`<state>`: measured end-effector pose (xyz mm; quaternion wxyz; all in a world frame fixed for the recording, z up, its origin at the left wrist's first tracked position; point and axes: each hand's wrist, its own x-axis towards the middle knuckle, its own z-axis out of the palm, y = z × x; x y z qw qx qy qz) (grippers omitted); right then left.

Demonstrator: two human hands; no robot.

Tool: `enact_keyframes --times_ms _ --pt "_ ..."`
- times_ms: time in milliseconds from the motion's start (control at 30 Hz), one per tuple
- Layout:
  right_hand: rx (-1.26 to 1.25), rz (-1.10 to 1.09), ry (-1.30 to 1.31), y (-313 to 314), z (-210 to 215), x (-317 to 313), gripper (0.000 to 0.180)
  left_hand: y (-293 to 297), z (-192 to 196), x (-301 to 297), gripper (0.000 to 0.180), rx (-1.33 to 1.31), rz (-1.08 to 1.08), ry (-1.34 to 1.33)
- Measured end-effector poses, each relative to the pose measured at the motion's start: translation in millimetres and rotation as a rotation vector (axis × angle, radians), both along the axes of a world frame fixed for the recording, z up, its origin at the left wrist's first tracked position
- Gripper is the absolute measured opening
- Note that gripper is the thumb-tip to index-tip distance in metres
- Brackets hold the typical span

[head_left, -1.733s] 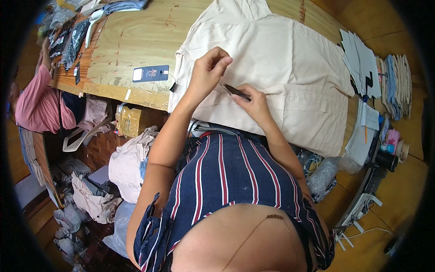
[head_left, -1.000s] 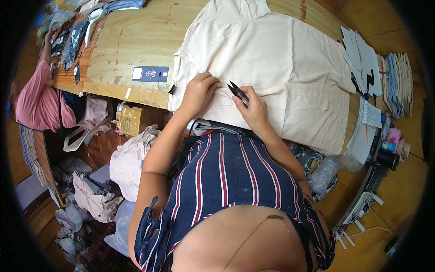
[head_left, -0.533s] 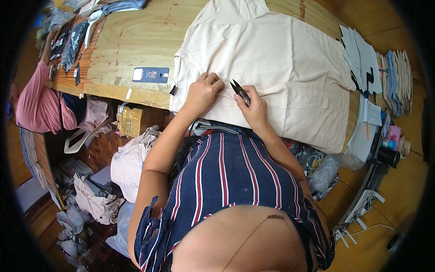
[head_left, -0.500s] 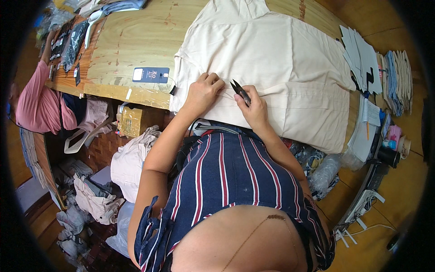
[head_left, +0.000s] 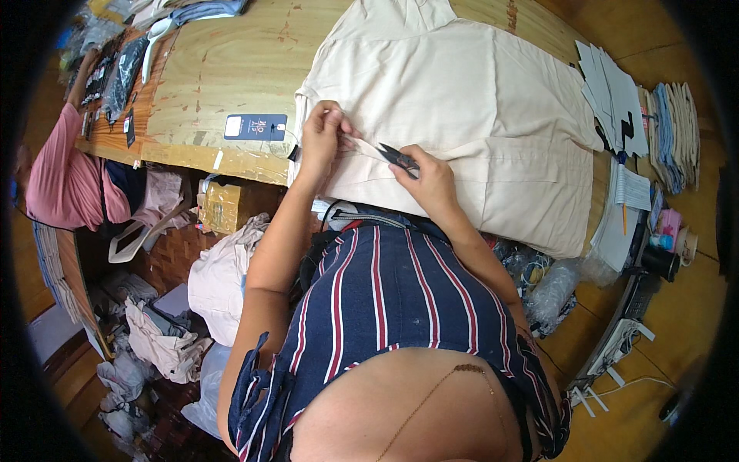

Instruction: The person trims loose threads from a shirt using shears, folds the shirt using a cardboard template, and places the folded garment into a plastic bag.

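A cream cotton garment point(head_left: 462, 85) lies spread over the table before me. At its left part my left hand point(head_left: 323, 138) is closed, fingers pinching a raised edge of the cloth. My right hand point(head_left: 432, 182) is wrapped round black thread snips point(head_left: 399, 159). Their blades point up and left, close to the pinched fold and to the left hand's fingertips. Whether the snips touch the cloth I cannot tell. A dark blue hang tag point(head_left: 258, 127) lies on the table left of the garment, its cord reaching toward the garment's edge.
The wooden table point(head_left: 223, 69) extends left, where a person in a pink top point(head_left: 58, 173) works among packed items. Paper sheets point(head_left: 612, 88) and folded garments point(head_left: 671, 135) stand at the right. Below left are a cardboard box point(head_left: 227, 206) and heaped cloth point(head_left: 223, 281).
My left hand has risen and moved slightly left, lifting an edge of the garment. The snips have shifted a little left and now point more to the left.
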<state>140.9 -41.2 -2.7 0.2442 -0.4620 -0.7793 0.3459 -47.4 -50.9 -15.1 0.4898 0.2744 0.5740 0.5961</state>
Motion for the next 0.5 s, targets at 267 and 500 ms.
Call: enact_keyframes --times_ms 267,500 --pt "0.145 0.154 -0.146 -1.6 5.7 -5.4 0.025 5.7 -3.1 -15.9 0.008 0.114 0.041 -0.23" --pt "0.078 0.029 0.096 15.0 -1.6 -22.6 0.027 15.2 29.4 -18.1 0.021 0.184 -0.389 1.098"
